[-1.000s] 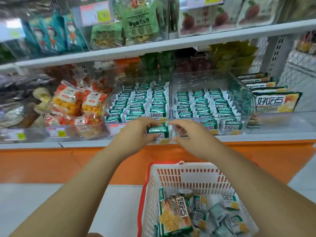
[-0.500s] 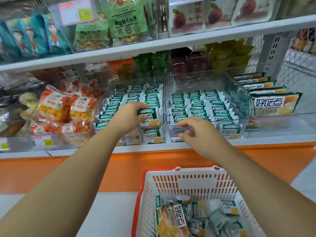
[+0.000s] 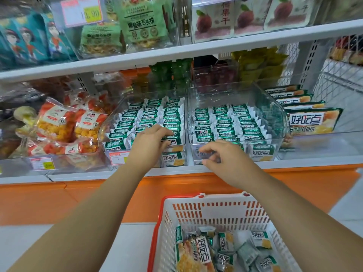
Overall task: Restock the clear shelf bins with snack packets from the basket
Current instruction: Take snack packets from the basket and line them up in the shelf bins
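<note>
Two clear shelf bins stand side by side, the left bin (image 3: 115, 124) and the right bin (image 3: 276, 114), both filled with rows of green and white snack packets. My left hand (image 3: 149, 143) reaches into the left bin and pinches a snack packet (image 3: 173, 137) at the front of its right-hand row, thumb below and fingers above. My right hand (image 3: 222, 154) hovers in front of the right bin's front wall with loosely curled fingers and holds nothing. Below stands the white basket (image 3: 216, 208) with a red rim, holding several loose packets (image 3: 225, 242) and one larger pack (image 3: 196, 256).
Orange and red snack bags (image 3: 59, 122) lie left of the bins. Long packs of the same brand (image 3: 312, 120) are stacked to the right. The upper shelf board (image 3: 196, 49) overhangs the bins. An orange base panel (image 3: 59, 201) runs below the shelf edge.
My left hand carried the packet from in front of the shelf edge up into the left bin and lowered it into the right-hand row. My right hand let go and stayed before the right bin.
</note>
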